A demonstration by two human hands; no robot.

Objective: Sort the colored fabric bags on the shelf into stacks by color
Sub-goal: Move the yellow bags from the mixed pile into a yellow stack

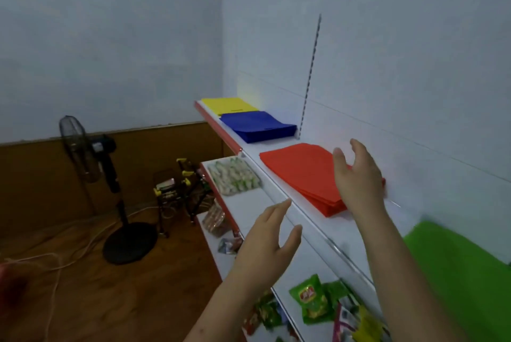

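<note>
Head view: a white top shelf (pixel 312 220) runs along the pale wall, carrying 4 sorted stacks of fabric bags; farthest away lies the yellow stack (pixel 228 105), just beside it and nearer the blue stack (pixel 257 126), then, past the slotted wall rail (pixel 311 76), the red stack (pixel 301 173), and nearest, at the lower right edge of the view, the green stack (pixel 464 272), blurred and partly cut off by the frame.

The right hand (pixel 356 178) is raised in front of the near end of the red stack, fingers spread and loosely bent, thumb apart, holding nothing; whether it touches the fabric cannot be told. The left hand (pixel 265 242) hangs in front of the shelf edge, lower and to the left, fingers straight and relaxed, thumb out, also with nothing in it.

Below the top shelf a second shelf holds a pack of white and green sweets (pixel 235 176) at its far end and green snack packets (pixel 312 300) at the near end; further packets lie on a lower level. On the brown floor stand a black pedestal fan (pixel 110 184) and a small black and yellow rack (pixel 177 187), with white cables (pixel 58 267) trailing across the floor.
</note>
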